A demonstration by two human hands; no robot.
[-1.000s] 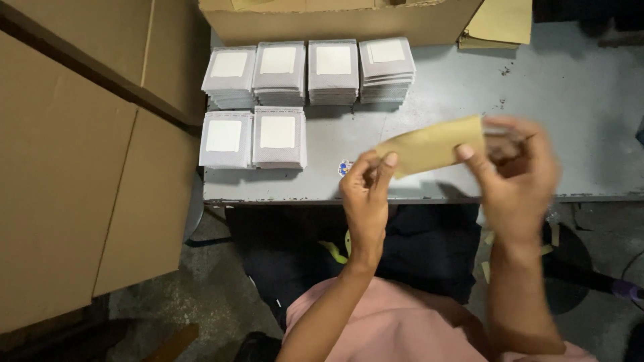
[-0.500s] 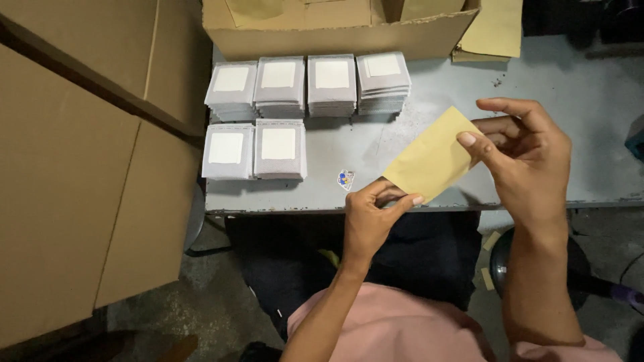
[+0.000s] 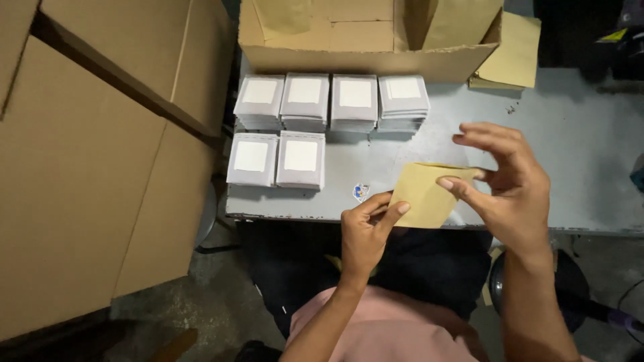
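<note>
Head view, looking down over a grey table (image 3: 577,167) and a lap in a pink top.

Left hand (image 3: 365,231) at the table's near edge, thumb and forefinger pinched on the lower left corner of a small tan paper envelope (image 3: 422,198). Right hand (image 3: 510,184) grasping the same envelope at its upper right corner, thumb lying on the front face, remaining fingers spread and raised above. Envelope held tilted just above the table's front edge, between the two hands, its top edge slightly parted.

Left of the hands, on the table: six stacks of grey square packets (image 3: 302,127) with white labels, four in the back row, two in the front row, standing close together. Small round blue and white sticker (image 3: 361,192) lying near the front edge, just beside the left hand.

Behind the stacks, an open cardboard box (image 3: 376,60) with tan sheets inside, touching the back row or nearly so. To its right, a loose pile of tan envelopes (image 3: 513,57) on the table's far corner.

Far left, large flat cardboard panels (image 3: 87,167) leaning beside the table. Below, bare concrete floor (image 3: 221,302).
</note>
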